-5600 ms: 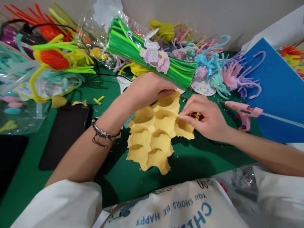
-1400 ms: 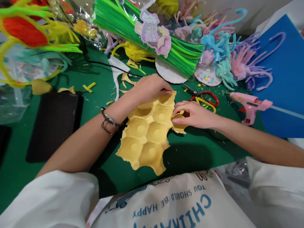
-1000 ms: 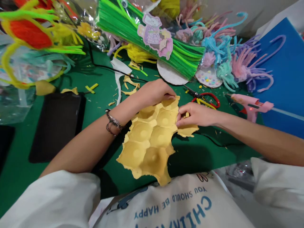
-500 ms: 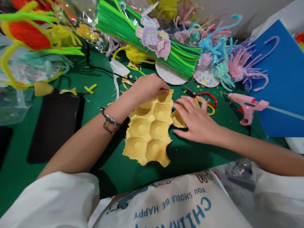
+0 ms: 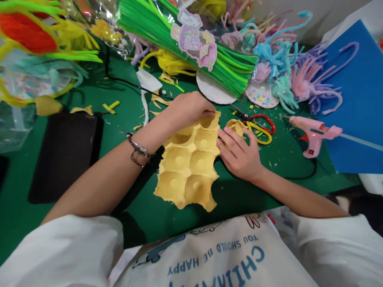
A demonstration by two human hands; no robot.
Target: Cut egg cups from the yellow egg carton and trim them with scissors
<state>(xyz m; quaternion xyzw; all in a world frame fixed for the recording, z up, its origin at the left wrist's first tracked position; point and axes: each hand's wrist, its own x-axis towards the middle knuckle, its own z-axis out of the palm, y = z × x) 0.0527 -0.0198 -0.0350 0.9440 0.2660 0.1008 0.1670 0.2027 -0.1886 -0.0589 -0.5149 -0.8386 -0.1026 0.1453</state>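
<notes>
The left hand [image 5: 187,109] is clenched on the far edge of the yellow moulded tray [image 5: 188,163], thumb and fingers pinching its rim, while the right hand [image 5: 239,153] lies loose and open-fingered against the tray's right side, grasping nothing that can be made out; a small torn yellow cup [image 5: 237,126] sits just past its fingertips, touching or nearly touching them. The tray rests on the green mat [image 5: 125,119] between the two hands and reaches back toward the body from the left hand's grip. Judging by this, the step is parting cups from the tray, and it goes best if the left pinch holds firm close to the tear line while the right fingers work at the seam between cups, so the soft material splits along the ridge and not across a cup. Just beyond the right hand lie red and yellow scissors [image 5: 261,128], near enough for stubborn joins. Farther right is a pink glue gun [image 5: 314,133]; beyond both hands lies a bundle of green pipe cleaners [image 5: 167,30].
</notes>
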